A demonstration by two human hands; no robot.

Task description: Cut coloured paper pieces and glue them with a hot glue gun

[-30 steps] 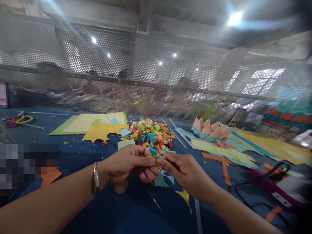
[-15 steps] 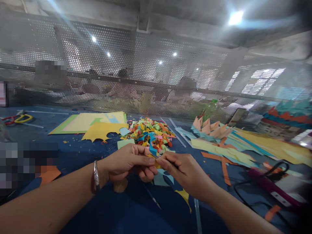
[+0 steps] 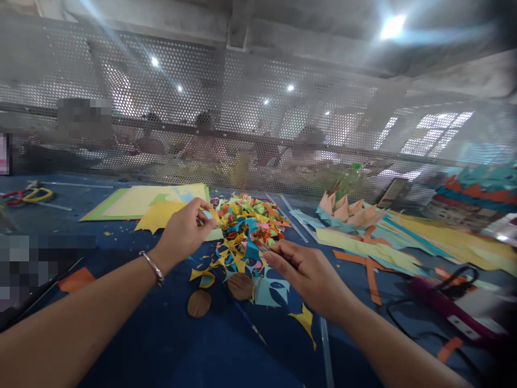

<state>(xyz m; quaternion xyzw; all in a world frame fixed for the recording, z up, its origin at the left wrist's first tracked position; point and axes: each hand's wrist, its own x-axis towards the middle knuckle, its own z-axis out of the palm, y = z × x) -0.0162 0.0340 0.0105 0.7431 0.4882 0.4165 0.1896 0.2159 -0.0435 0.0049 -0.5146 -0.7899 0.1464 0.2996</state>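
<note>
My left hand (image 3: 186, 229), with a silver bangle at its wrist, is at the left edge of a heap of cut paper scraps (image 3: 242, 215). Its thumb and fingers are curled around a light blue paper piece (image 3: 207, 214). My right hand (image 3: 301, 269) is closed on a slim metal tool (image 3: 260, 246), whose tip points left over the scraps; most of it is hidden in the fingers. Between and below the hands lie two round brown wood-grained discs (image 3: 199, 304), a thin blue-handled tool (image 3: 251, 322) and a light blue cut-out sheet (image 3: 266, 291).
Coloured sheets (image 3: 121, 205) and scissors (image 3: 38, 195) lie at the left. On the right are a folded-paper piece with peach points (image 3: 351, 212), paper strips (image 3: 374, 283) and a purple power strip (image 3: 456, 310) with a black cord. A perforated metal screen (image 3: 242, 140) stands behind.
My left hand has moved away from my right, up and left to the scrap heap. Both wooden discs and the yellow scraps now show. My right hand stays nearly in place.
</note>
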